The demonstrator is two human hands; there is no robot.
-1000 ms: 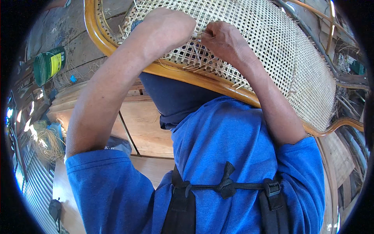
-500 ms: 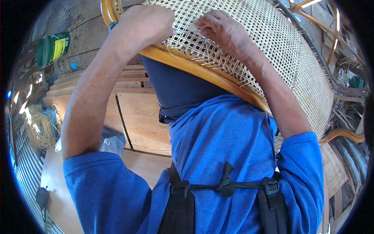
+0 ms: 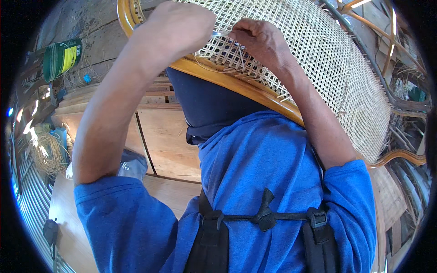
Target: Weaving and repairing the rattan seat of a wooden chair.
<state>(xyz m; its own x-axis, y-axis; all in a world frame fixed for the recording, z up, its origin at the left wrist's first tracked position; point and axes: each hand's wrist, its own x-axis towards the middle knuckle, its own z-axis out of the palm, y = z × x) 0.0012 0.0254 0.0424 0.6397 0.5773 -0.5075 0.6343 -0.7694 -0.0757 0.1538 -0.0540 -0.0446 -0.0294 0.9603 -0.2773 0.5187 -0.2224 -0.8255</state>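
Note:
Woven cane webbing (image 3: 327, 59) is stretched across a curved, varnished wooden frame (image 3: 227, 82) that leans against my lap. Over its near left part my left hand (image 3: 184, 29) is closed, its back toward me and most fingers hidden. A thin shiny metal tool (image 3: 219, 33) sticks out of it toward my right hand (image 3: 261, 38). The right fingers are pinched together close to the tool's tip, just above the weave; what they hold is too small to make out. Loose cane ends (image 3: 236, 70) stick out along the frame's near edge.
A green container with a yellow label (image 3: 63, 59) is at the upper left. Below it lies a bundle of loose cane strands (image 3: 45, 152). Wooden boards (image 3: 166, 136) stretch beside my lap. Another curved frame piece (image 3: 400, 157) and scattered sticks are at the right.
My left hand has moved right, toward the right hand, and the metal tool now shows between them. The right hand has shifted slightly down, still pinched.

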